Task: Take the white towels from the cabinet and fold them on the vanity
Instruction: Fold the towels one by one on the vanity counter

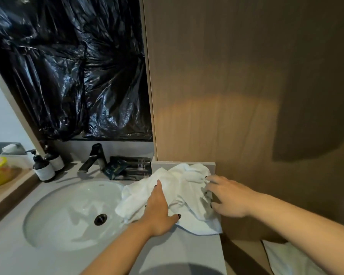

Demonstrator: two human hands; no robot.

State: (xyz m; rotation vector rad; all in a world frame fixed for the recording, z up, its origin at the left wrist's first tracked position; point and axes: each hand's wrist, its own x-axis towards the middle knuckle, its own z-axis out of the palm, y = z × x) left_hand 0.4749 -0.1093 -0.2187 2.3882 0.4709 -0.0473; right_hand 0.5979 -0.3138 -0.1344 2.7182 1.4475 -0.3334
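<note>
Left hand point(157, 211) flat on crumpled white towel point(179, 193); right hand point(224, 197) pinching its edge. Towel on worktop point(187, 253), unfolded; folding barely begun.

The person's two arms are bare, with no sleeves to see. The left hand point(158, 210) and the right hand point(227, 196) wear no gloves or rings. The nails on the fingers point(158, 184) are painted dark, almost black. The nails are short and round.

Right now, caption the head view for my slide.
Both hands, left hand and right hand, spread a crumpled white towel beside the sink.
</note>
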